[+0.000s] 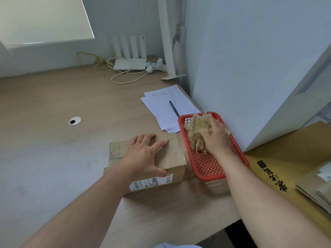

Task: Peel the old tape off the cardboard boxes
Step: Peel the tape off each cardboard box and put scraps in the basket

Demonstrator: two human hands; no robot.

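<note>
Desk grommet (pixel 75 120) far left. Left hand (pixel 145 154) flat on cardboard box (pixel 172 158), fingers spread, thumb near label (pixel 152 182). Papers (pixel 164 111), 1 pen (pixel 174 108) behind. Red basket (pixel 207 165) just beside box, holding tape wad (pixel 197 127) with right hand (pixel 215 138) on it, blurred; gripping or pressing, cannot tell. Printed carton (pixel 286 151) far right.

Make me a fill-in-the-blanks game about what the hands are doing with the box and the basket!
1. The left hand rests on ____ of the cardboard box.
2. The right hand touches the wad of old tape inside the ____ basket.
3. A dark pen lies on the sheets of ____ behind the basket.

Missing words: top; red; paper
</note>
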